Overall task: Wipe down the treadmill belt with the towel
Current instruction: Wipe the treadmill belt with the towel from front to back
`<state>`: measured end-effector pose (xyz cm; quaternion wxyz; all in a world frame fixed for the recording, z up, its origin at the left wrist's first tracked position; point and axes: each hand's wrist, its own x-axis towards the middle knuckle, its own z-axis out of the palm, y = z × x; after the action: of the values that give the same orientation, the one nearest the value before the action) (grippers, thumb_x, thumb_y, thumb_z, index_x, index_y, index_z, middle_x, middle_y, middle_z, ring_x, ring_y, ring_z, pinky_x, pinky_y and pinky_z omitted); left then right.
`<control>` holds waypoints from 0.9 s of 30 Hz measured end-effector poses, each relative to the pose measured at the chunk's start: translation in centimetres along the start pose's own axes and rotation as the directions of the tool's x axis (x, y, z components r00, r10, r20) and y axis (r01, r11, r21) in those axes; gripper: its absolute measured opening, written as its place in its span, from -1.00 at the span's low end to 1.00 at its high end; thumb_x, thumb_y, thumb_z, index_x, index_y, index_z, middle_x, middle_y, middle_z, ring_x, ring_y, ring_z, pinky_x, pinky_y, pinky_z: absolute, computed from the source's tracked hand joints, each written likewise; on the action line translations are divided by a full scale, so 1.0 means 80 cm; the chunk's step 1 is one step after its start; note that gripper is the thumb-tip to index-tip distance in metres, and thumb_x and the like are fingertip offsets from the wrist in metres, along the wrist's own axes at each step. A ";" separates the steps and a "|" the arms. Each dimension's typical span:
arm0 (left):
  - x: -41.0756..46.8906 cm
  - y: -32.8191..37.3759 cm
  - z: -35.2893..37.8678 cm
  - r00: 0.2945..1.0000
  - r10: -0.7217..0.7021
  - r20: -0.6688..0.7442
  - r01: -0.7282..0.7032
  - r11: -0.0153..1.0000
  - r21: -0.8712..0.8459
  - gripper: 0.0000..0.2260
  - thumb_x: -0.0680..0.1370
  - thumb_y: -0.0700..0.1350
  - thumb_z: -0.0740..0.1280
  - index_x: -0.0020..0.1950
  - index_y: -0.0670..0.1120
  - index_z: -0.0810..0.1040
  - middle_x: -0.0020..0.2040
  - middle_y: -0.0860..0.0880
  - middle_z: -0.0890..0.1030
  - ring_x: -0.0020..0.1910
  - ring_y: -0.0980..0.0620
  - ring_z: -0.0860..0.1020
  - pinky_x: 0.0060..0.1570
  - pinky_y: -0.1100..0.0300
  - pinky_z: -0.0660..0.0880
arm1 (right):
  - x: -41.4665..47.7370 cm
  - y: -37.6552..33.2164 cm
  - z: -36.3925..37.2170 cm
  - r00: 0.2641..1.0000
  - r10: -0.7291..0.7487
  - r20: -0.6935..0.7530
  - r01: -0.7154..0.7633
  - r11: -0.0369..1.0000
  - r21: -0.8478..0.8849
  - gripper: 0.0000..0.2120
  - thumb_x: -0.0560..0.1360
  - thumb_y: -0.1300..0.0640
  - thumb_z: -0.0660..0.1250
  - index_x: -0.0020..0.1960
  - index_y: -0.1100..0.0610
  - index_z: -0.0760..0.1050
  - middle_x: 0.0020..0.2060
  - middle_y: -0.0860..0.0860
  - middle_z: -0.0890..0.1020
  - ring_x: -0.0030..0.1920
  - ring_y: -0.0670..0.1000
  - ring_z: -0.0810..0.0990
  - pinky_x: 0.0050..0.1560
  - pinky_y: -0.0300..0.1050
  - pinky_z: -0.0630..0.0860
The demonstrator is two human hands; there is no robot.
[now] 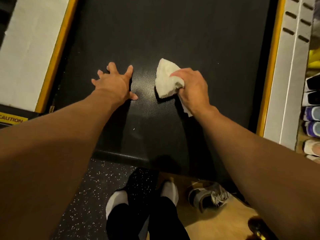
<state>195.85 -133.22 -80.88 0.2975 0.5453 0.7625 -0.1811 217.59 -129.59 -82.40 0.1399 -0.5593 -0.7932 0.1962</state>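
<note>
The black textured treadmill belt fills the middle of the head view. My right hand is shut on a bunched white towel and holds it down on the belt right of centre; a corner of cloth pokes out under the wrist. Pressed flat on the belt to the left of the towel is my left hand, fingers spread, holding nothing.
Yellow strips and pale side rails border the belt on both sides. A caution label sits at the left. Several shoes line the right edge. My socked feet and a loose sneaker are behind the belt's rear edge.
</note>
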 end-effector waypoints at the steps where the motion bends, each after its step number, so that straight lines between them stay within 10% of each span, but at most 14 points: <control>1: 0.001 0.005 -0.006 1.000 -0.016 0.021 0.016 1.000 -0.005 -0.10 0.41 0.17 0.46 0.56 0.20 -0.06 0.49 -0.23 0.01 0.47 -0.44 0.04 0.37 -0.38 0.15 | -0.015 -0.003 0.004 0.999 -0.030 0.010 0.030 0.999 0.018 -0.51 0.23 0.42 0.24 0.03 0.03 0.63 0.03 0.02 0.64 -0.06 0.15 0.55 0.01 -0.02 0.49; 6: 0.007 0.025 -0.015 0.994 -0.081 0.072 0.080 0.997 0.018 -0.04 0.40 0.09 0.51 0.57 0.14 -0.09 0.50 -0.25 -0.03 0.47 -0.47 0.01 0.35 -0.36 0.22 | -0.108 -0.017 0.001 0.958 -0.179 0.225 0.137 0.972 0.191 -0.60 0.24 0.26 0.24 0.01 0.03 0.64 0.00 -0.03 0.66 -0.05 0.07 0.57 0.02 -0.14 0.43; 11: 0.015 0.021 -0.008 0.989 -0.103 0.105 0.109 0.993 -0.049 -0.02 0.38 0.03 0.53 0.56 0.19 -0.09 0.51 -0.22 -0.07 0.48 -0.45 -0.06 0.30 -0.41 0.20 | -0.012 0.044 -0.041 0.988 0.043 -0.149 -0.037 0.998 0.045 -0.61 0.29 0.28 0.24 0.05 0.10 0.64 -0.02 0.12 0.66 0.00 0.19 0.61 0.06 -0.06 0.41; 16: 0.016 0.021 -0.008 0.987 -0.110 0.116 0.118 0.991 -0.068 -0.03 0.39 0.00 0.53 0.56 0.18 -0.09 0.51 -0.24 -0.11 0.48 -0.46 -0.10 0.32 -0.43 0.15 | 0.070 0.098 -0.054 0.863 0.477 -0.169 -0.492 0.868 -0.062 -0.70 0.42 0.24 0.17 0.07 0.03 0.55 0.04 0.13 0.59 0.05 0.19 0.57 0.00 -0.03 0.48; 23: 0.012 0.024 -0.012 0.983 -0.128 0.129 0.139 0.987 -0.084 -0.02 0.41 -0.02 0.51 0.57 0.18 -0.13 0.52 -0.23 -0.14 0.49 -0.43 -0.13 0.35 -0.41 0.12 | -0.053 0.048 -0.032 0.988 0.027 0.150 -0.028 1.000 0.005 -0.56 0.29 0.41 0.30 0.05 0.01 0.61 0.06 0.01 0.56 0.04 0.11 0.52 0.06 -0.15 0.40; 27: 0.009 0.023 -0.011 0.988 -0.106 0.114 0.116 0.990 -0.086 -0.04 0.41 -0.01 0.50 0.57 0.17 -0.13 0.52 -0.24 -0.14 0.49 -0.44 -0.12 0.36 -0.40 0.13 | -0.014 0.059 -0.046 0.976 0.190 -0.106 -0.177 0.977 0.119 -0.62 0.29 0.34 0.26 0.02 0.07 0.63 -0.02 0.06 0.62 0.03 0.04 0.56 0.01 -0.38 0.32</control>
<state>197.21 -131.55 -80.62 0.3530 0.4770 0.7818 -0.1913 223.51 -128.69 -81.33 0.1975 -0.6323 -0.7166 0.2185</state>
